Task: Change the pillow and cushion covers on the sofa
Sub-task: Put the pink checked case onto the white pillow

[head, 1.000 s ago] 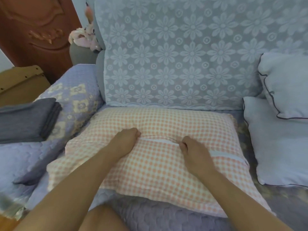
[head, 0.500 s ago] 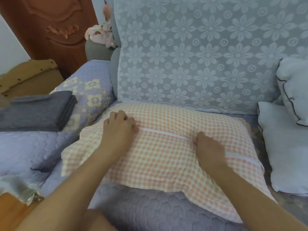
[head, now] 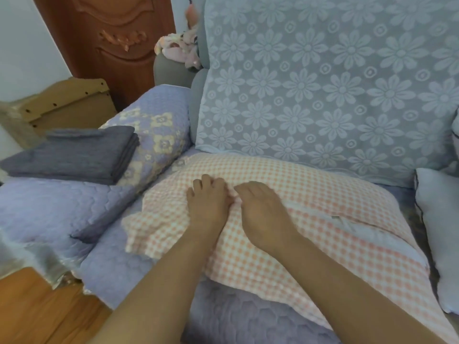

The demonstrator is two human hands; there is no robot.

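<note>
A pillow in an orange-and-white checked cover lies flat on the sofa seat. Its zipper seam gapes on the right half, showing the white inner pillow. My left hand grips the cover near the seam's left end, fingers curled into the fabric. Right beside it, my right hand pinches at the zipper seam with curled fingers; its fingertips are hidden. Folded grey covers are stacked on the left armrest.
White piped cushions lie at the right edge of the seat. A blue floral lace throw covers the sofa back. A cardboard box and a wooden door stand at left, above wooden floor.
My right hand slid left along the zipper until it reached my left hand, and the seam behind it has opened. The view shifted so the pillow sits further right.
</note>
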